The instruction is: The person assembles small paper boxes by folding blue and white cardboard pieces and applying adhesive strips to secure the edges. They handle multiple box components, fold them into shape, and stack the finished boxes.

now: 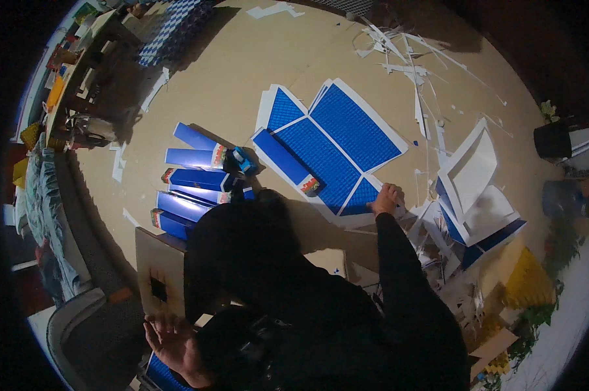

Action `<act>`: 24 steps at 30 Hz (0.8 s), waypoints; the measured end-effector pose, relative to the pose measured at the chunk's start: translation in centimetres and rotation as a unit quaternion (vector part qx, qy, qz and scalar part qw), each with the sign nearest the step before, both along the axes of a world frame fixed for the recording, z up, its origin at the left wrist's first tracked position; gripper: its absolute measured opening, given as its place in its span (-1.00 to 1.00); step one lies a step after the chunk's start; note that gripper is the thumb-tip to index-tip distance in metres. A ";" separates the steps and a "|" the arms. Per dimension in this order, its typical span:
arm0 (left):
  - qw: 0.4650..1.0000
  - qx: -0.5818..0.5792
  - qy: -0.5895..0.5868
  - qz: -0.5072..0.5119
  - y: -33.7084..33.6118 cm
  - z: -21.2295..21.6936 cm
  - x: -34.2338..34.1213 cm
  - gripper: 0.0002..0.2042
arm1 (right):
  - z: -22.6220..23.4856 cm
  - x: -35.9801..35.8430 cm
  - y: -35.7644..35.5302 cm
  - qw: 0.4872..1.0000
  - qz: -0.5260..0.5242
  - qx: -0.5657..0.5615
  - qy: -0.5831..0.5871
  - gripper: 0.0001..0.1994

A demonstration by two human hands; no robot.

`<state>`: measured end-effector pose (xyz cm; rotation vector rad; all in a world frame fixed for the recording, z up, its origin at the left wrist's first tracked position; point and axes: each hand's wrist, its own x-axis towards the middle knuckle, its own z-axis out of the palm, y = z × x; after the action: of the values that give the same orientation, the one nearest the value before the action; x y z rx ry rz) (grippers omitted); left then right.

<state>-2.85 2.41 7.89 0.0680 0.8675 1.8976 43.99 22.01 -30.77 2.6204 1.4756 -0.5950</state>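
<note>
the work looks partway, by judgement. a patterned blue sheet lies flat on the tan table, its white margins untrimmed as far as can be seen and its panels parted by white lines; more sheet edges show beneath its upper corners. a long blue box rests aslant on its left part, and a group of blue boxes, already shaped, lies to the left. so the boxes look finished, while the sheet seems to have everything left to be done. the person's right hand rests on the sheet's lower right corner, fingers bent; whether it pinches the edge cannot be told. the left hand is well apart from it, fingers loosely curled with the thumb away from them, nothing seen in it, at the lower edge of an upright brown board with a dark square hole. a small bright blue object sits by the boxes. white offcuts litter the far right, a white-lined blue piece stands half folded beyond the right hand, and the heap of scraps beside it crowds that side. the dark-clothed body hides the near middle.
</note>
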 end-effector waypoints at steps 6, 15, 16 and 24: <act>0.999 0.006 0.011 -0.039 1.0 -0.6 0.3 -0.75 | 0.5 -0.3 0.3 0.999 0.022 0.019 -0.030 -0.32; 0.994 -0.046 -0.029 0.096 0.7 -0.6 0.6 -0.76 | 4.6 3.2 2.2 0.940 0.046 0.061 0.332 -0.78; 0.994 -0.042 -0.035 0.098 0.4 -0.7 0.4 -0.77 | 5.3 4.1 2.6 0.931 0.043 0.055 0.357 -0.78; 0.996 0.074 -0.048 0.022 -2.3 -2.4 -2.1 -0.74 | 18.1 7.9 5.6 0.933 0.075 0.025 0.351 -0.74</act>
<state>-4.91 0.15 5.45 0.0472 0.6673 1.9884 51.84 27.66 -12.63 2.3985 1.8354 -1.6097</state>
